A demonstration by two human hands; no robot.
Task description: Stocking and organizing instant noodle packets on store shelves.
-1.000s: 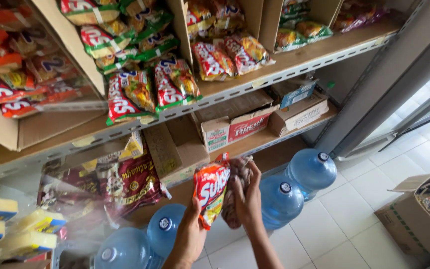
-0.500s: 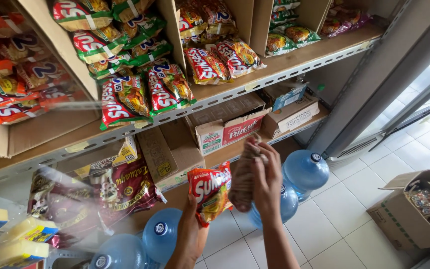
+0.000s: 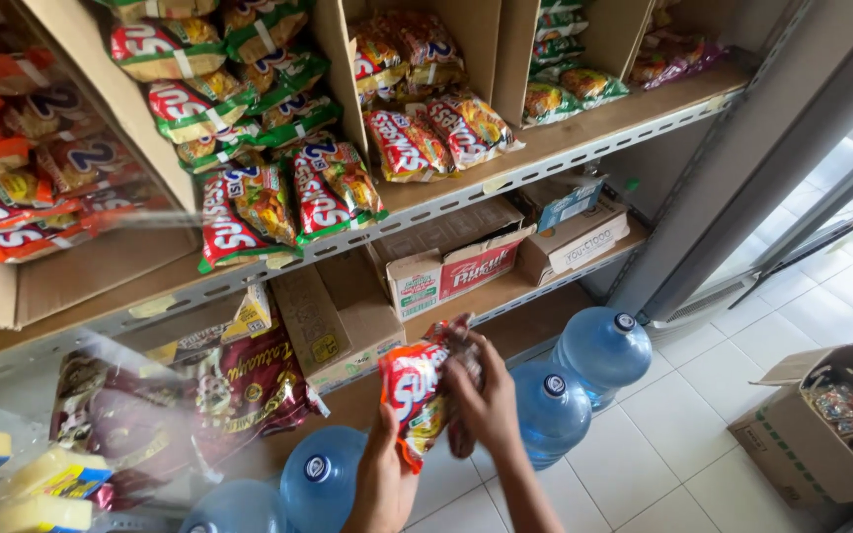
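Both hands (image 3: 446,415) grip 1 snack packet (image 3: 415,395) (red, orange).

I see a metal-edged shelf rack (image 3: 545,168) with wooden boards. Its upper board carries open cardboard bins (image 3: 491,59) and loose snack packets: red-and-green ones (image 3: 288,202) lean at the front edge, red-and-orange ones (image 3: 436,133) lie just beside them to the right. The lower board (image 3: 505,291) holds cardboard boxes: an open plain one (image 3: 333,316), a white-and-red one (image 3: 451,266), and two smaller ones (image 3: 575,222) stacked at the right end. Dark maroon bags (image 3: 239,390) sit at the left under this board. On the white tiled floor (image 3: 703,434) stand blue water jugs (image 3: 599,350) close together, and an open carton (image 3: 821,424) sits well apart at the right.
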